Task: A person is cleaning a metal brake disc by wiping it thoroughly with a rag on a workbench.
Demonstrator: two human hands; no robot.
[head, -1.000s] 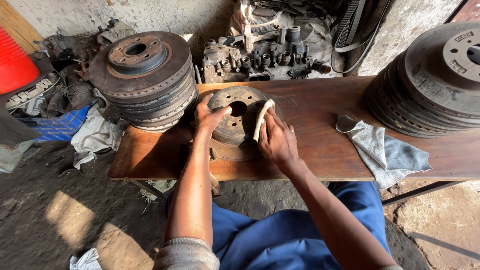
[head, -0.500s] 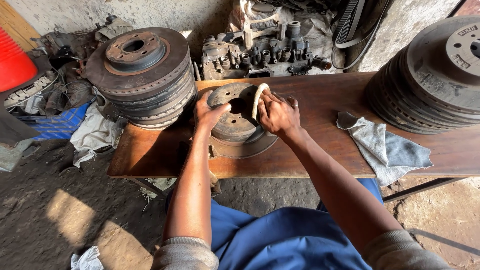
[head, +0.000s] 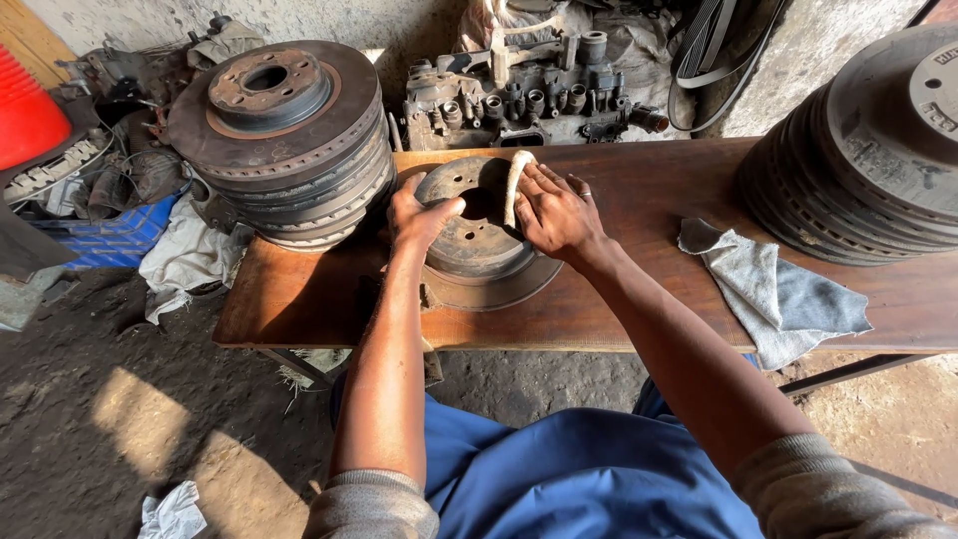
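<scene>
The disc [head: 479,235] lies flat near the middle of the surface [head: 639,309], so that it can be steadied from both sides. Its left rim is clasped by the left hand [head: 419,215]; a pale folded strip [head: 514,185] is pressed to the hub by the right hand [head: 554,215], fingers closed round it. The disc's right part is hidden under that hand; the stack [head: 878,150] at right is cut off.

Rusty grey brake disc [head: 469,245], blue-grey cloth [head: 788,299]
</scene>
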